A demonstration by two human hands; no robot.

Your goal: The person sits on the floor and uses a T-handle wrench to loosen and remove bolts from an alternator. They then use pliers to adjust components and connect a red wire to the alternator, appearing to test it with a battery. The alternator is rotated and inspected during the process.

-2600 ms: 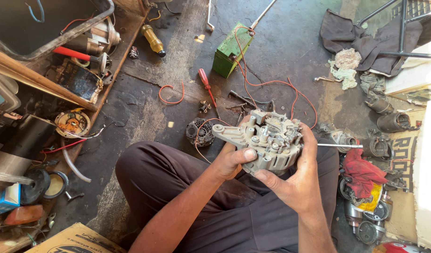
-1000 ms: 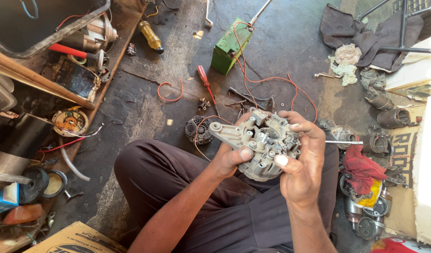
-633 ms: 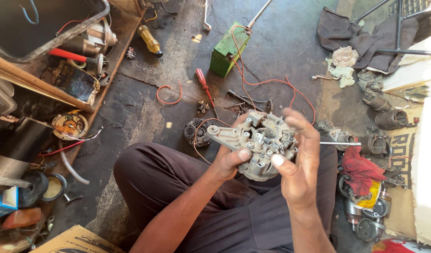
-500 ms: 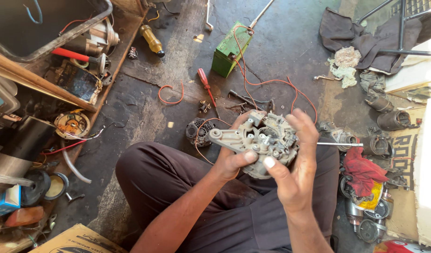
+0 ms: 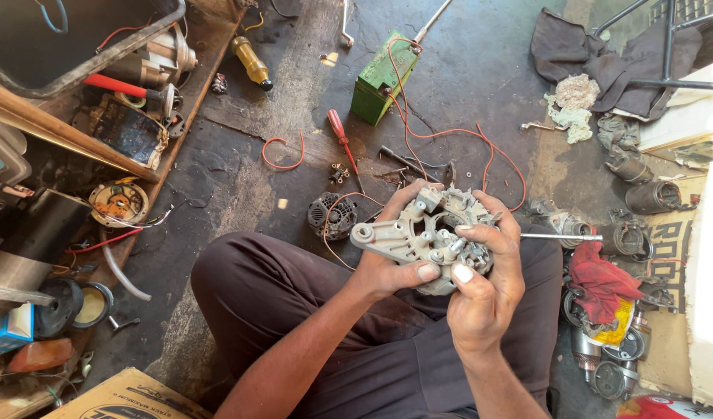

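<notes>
Both hands [image 5: 442,271] grip a grey alternator housing [image 5: 418,237].

Alternator [image 5: 426,237] pale grey, dull metal, darker grime in its recesses. Trousers [image 5: 294,310] dark brown-maroon, plain. Floor [image 5: 232,163] blackish concrete with lighter grey scuffs. Battery [image 5: 382,77] green, red wires [image 5: 449,132] looping from it. Screwdriver [image 5: 339,132] red handle. Loose wire [image 5: 283,151] red. Small stator [image 5: 333,216] black with copper-coloured windings. Bottle [image 5: 252,60] amber-yellow, black cap. Rag [image 5: 601,279] red, over a yellow patch. Cloth [image 5: 597,54] at the floor's top right dark grey; crumpled waste [image 5: 574,101] off-white. Box [image 5: 124,399] at bottom left tan cardboard with black print. Small box [image 5: 7,332] at left edge blue.
</notes>
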